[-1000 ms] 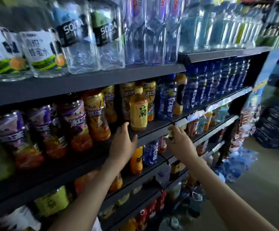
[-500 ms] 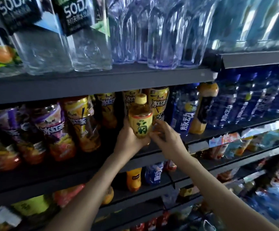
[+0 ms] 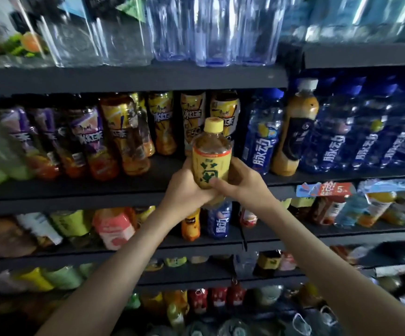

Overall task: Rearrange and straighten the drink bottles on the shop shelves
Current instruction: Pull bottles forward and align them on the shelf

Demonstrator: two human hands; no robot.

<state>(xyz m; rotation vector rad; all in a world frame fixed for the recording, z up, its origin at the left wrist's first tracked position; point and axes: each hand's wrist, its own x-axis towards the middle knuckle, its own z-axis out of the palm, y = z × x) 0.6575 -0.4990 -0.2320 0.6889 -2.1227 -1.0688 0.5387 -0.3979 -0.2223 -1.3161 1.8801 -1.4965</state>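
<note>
A yellow-capped tea bottle point(image 3: 211, 154) with a yellow label and green character stands upright in front of the second shelf point(image 3: 124, 187). My left hand point(image 3: 184, 185) grips its lower left side. My right hand point(image 3: 240, 183) wraps its lower right side, thumb across the label. Behind it stand iced-tea bottles point(image 3: 191, 117) with yellow and purple labels. To the right are blue sports-drink bottles point(image 3: 262, 139) and one tan bottle with a white cap point(image 3: 296, 132).
Clear water and soda bottles point(image 3: 211, 30) fill the top shelf. Lower shelves hold mixed cartons and small bottles point(image 3: 114, 226), some leaning. A price tag strip point(image 3: 325, 189) hangs on the second shelf's edge at right. Red cans point(image 3: 218, 299) sit near the bottom.
Both hands reached up from the shelf edge, closed round the yellow tea bottle and drew it forward off the shelf. The view swung to face the shelves squarely.
</note>
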